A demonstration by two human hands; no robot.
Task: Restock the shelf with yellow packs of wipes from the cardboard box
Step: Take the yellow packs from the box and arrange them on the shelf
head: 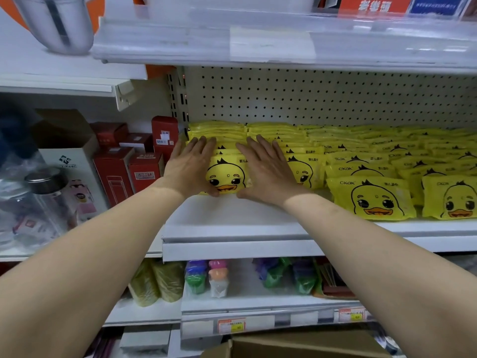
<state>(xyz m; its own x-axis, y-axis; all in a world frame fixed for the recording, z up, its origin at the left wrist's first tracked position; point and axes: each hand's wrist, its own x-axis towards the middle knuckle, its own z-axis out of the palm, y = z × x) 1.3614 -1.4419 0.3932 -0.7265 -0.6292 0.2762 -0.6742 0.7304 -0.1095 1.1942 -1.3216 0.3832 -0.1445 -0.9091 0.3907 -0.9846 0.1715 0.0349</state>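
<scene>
Shop shelf (232,215) | my left hand (189,169) and right hand (268,171) lie flat, seemingly squaring front wipes pack (227,177) | next, I reckon: reach cardboard box (309,344)

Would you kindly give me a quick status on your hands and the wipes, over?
Left hand and right hand flat against the sides of the front yellow pack, leftmost row. Pack on shelf, back from edge. Nothing in the way.

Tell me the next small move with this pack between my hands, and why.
Probably let go and reach down to the box for another pack. Your left hand and right hand flank the front pack, already seated in its row, and bare shelf lies before it, unlike the fuller rows beside.
</scene>
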